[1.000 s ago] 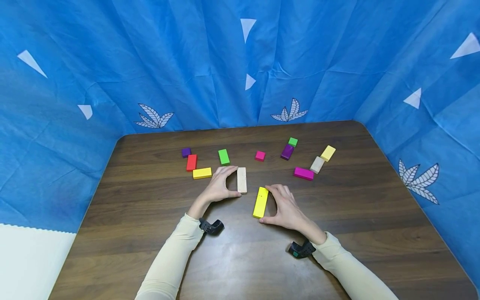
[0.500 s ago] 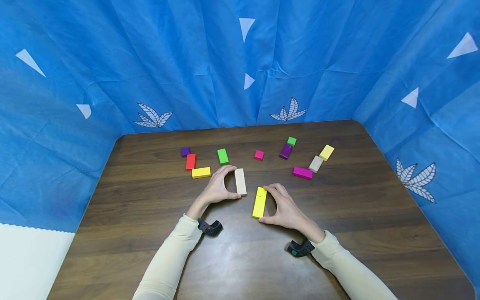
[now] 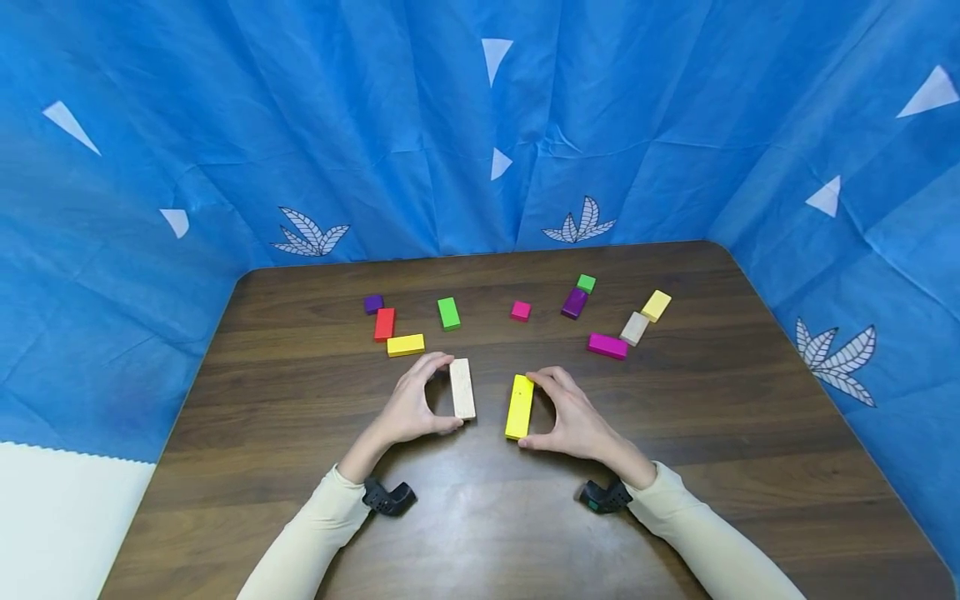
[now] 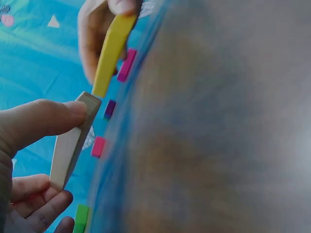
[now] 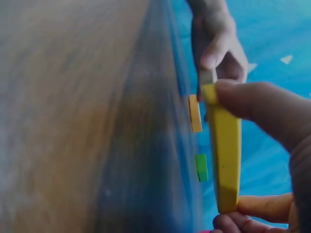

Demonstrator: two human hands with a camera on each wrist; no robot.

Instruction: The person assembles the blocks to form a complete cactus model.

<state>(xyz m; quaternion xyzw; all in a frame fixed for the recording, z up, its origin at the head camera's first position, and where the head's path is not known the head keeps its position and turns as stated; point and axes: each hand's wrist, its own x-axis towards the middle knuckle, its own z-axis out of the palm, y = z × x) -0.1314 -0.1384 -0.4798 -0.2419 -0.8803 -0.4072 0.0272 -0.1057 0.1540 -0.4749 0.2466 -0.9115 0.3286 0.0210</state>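
Observation:
My left hand (image 3: pixel 408 408) holds a pale wooden block (image 3: pixel 462 390) by its two ends, thumb at the near end and fingers at the far end. In the left wrist view, the thumb presses one end of this block (image 4: pixel 72 145). To its right, my right hand (image 3: pixel 573 417) grips a bright yellow block (image 3: pixel 520 407) end to end, again between thumb and fingertips. The right wrist view shows the yellow block (image 5: pixel 227 155) close up. A gap of tabletop separates the two held blocks in the head view, and both stand lengthwise, tilted slightly apart.
On the brown table (image 3: pixel 480 533), left of centre, lie purple (image 3: pixel 373 305), red (image 3: pixel 384 324), yellow (image 3: pixel 406 345) and green (image 3: pixel 448 313) blocks. A pink block (image 3: pixel 521 311) lies mid-back. Further right are several more, including a magenta one (image 3: pixel 607 346). A blue curtain (image 3: pixel 420 125) surrounds the table.
The left hand has drawn the pale block leftward and nearer to the body, widening its gap from the yellow block. The right hand and yellow block have hardly moved.

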